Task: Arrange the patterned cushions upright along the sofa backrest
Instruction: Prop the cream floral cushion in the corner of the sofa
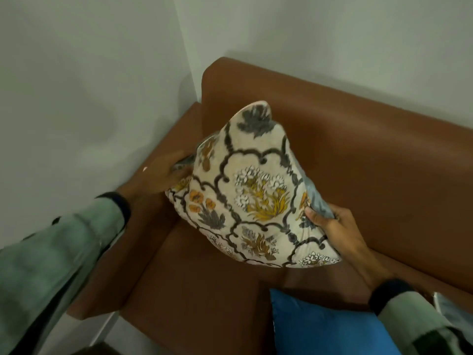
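A cream cushion point(253, 190) printed with grey lattice and yellow, orange and white flowers hangs tilted over the left end of a brown leather sofa. One corner points up toward the backrest point(358, 134). My left hand point(163, 172) grips its left edge and looks blurred. My right hand point(335, 226) clamps its right edge, thumb on the patterned face, fingers behind on the grey-blue back. The cushion's lower corner sits close above the seat point(194, 290); I cannot tell whether it touches.
A plain blue cushion point(320, 326) lies on the seat at the lower right. A pale object point(453, 311) shows at the right edge. The sofa's left armrest point(122, 252) stands against a white wall corner point(189, 73).
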The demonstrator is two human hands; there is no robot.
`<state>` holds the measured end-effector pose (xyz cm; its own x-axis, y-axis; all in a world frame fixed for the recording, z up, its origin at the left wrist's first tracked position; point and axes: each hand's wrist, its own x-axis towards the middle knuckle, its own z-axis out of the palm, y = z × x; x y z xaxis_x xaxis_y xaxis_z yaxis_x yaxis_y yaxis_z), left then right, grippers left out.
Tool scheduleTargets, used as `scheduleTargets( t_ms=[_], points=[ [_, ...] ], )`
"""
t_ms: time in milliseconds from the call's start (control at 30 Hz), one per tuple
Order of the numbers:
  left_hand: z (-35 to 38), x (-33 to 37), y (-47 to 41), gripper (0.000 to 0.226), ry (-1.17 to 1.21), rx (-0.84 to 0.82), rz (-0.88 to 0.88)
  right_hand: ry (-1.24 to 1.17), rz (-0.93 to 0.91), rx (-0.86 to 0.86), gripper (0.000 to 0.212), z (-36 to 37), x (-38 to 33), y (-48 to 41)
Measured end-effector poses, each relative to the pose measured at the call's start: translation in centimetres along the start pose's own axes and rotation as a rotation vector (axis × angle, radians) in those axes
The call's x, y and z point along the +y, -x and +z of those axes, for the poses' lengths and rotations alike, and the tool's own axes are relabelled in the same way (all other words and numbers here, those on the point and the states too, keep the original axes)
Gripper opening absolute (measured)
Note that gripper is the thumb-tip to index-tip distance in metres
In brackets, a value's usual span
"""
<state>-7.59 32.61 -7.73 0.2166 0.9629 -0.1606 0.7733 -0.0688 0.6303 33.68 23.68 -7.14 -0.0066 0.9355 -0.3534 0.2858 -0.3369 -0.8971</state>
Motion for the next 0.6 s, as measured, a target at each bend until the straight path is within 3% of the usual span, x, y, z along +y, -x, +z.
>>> scheduleTargets(
  t_ms=[100, 233, 333, 400, 467, 533, 600],
  points=[
    [-0.5, 3.1, -3.2, 0.05, 0.03, 0.012, 0.058, -0.042, 0.062, 0.012, 0.01, -0.3, 0.5, -0.9],
    [-0.3, 4.5, -6.5, 0.024, -0.047, 0.102, -0.047, -0.031, 0.177, 0.034, 0.015, -1.1, 0.7, -3.6],
    [1.1, 5.2, -7.2, 0.026, -0.081, 0.135, -0.187, 0.155, 0.168, 0.08, 0.029, -0.9, 1.5, -5.8],
    [3.1, 5.6, -6.4, 0.045, 0.056, 0.17, -0.244, 0.29, 0.127, 0.123, 0.041, -0.5, 2.2, -6.2],
    [5.0, 5.6, -4.8, 0.057, 0.211, 0.117, -0.205, 0.301, 0.148, 0.088, 0.07, 0.0, 3.0, -5.7],
    [6.7, 5.1, -3.7, 0.07, 0.177, -0.033, -0.09, 0.413, 0.147, 0.031, 0.092, 0.5, 4.3, -5.1],
    [7.9, 4.4, -3.4, 0.091, 0.011, -0.04, -0.119, 0.61, 0.097, 0.015, 0.102, 1.2, 5.0, -4.9]
  ],
)
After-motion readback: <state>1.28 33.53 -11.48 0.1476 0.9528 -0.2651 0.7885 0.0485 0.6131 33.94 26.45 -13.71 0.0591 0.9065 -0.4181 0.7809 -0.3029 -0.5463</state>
